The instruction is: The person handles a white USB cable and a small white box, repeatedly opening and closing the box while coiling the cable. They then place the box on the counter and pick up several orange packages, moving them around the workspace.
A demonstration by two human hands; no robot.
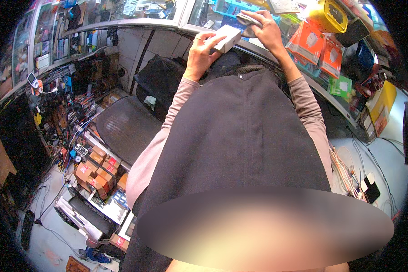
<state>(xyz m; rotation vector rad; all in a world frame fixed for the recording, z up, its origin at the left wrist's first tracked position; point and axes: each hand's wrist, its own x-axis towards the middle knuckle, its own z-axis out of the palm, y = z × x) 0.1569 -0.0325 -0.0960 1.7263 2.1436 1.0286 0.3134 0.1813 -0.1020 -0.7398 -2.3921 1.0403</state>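
Note:
My left hand (pixel 201 51) grips a small white box (pixel 229 38) by its near side, fingers over its top and thumb below. To its right, my right hand (pixel 268 30) holds a folded grey cloth (pixel 250 21), bunched between thumb and fingers. A small gap separates the cloth from the box's far corner. Both hands are at the metal front edge of a glass display counter (pixel 184 23). Blue plastic trays (pixel 226 10) with goods lie under and behind the hands.
Orange charger boxes (pixel 306 42), a yellow container (pixel 328 15) and a green box (pixel 340 85) crowd the counter's right side. A black mesh chair (pixel 125 125) stands at my left, beside stacked brown cartons (pixel 100 170). Loose cables (pixel 346 170) run along the floor at right.

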